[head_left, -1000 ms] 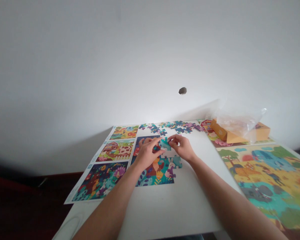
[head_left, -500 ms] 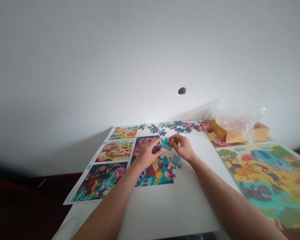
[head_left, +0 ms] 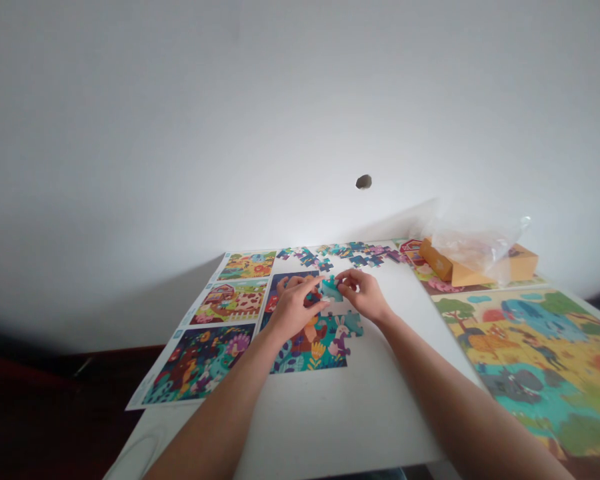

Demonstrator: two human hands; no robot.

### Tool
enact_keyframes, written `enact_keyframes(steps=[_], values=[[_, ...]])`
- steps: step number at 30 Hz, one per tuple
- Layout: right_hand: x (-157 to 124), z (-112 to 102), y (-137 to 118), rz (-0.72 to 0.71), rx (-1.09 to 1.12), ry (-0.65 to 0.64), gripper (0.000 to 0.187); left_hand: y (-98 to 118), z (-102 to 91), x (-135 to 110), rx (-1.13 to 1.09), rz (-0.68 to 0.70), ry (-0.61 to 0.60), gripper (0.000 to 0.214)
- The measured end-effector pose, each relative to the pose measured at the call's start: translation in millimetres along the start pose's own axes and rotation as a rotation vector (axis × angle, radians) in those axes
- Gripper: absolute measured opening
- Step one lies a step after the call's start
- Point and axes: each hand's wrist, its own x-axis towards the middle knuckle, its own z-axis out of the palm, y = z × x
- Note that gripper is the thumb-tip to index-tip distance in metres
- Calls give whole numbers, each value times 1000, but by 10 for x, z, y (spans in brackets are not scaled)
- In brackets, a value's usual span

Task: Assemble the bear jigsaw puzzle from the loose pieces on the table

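A partly built jigsaw puzzle [head_left: 314, 347] lies on the white table [head_left: 340, 413], showing a rabbit, flowers and dark blue sky. My left hand [head_left: 294, 308] and my right hand [head_left: 366, 293] meet over its upper right part. Both pinch a teal puzzle piece [head_left: 331, 288] between their fingertips, just above the assembled area. Loose puzzle pieces [head_left: 345, 254] are scattered along the table's far edge behind the hands.
A sheet of colourful reference pictures [head_left: 220, 320] lies to the left of the puzzle. A large finished animal puzzle [head_left: 540, 353] covers the right side. An orange box [head_left: 473, 267] with a clear plastic bag [head_left: 480, 240] on it sits at the back right. A white wall rises behind.
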Motion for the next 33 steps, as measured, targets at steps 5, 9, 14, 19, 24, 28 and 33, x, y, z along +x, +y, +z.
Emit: enact_keyframes(steps=[5, 9, 14, 19, 24, 28, 33], values=[[0, -5, -15, 25, -32, 18, 21, -3, -4, -10, 2, -20, -51, 55], [4, -50, -30, 98, -41, 51, 16, 23, -19, -40, 17, 0, -200, 72], [14, -114, -20, 168, -39, 55, 16, 47, -28, -54, 40, 43, -309, 57], [18, -120, -1, 186, -29, 34, 16, 53, -38, -45, 36, 54, -300, 51], [19, -110, -14, 187, -6, 6, 14, 64, -53, -26, -52, 103, -211, 68], [17, -101, -33, 184, 32, -36, 14, 44, -42, -10, -97, 151, -121, 61], [17, -78, -31, 186, 17, -64, 14, 33, -27, -11, -99, 156, -108, 49]])
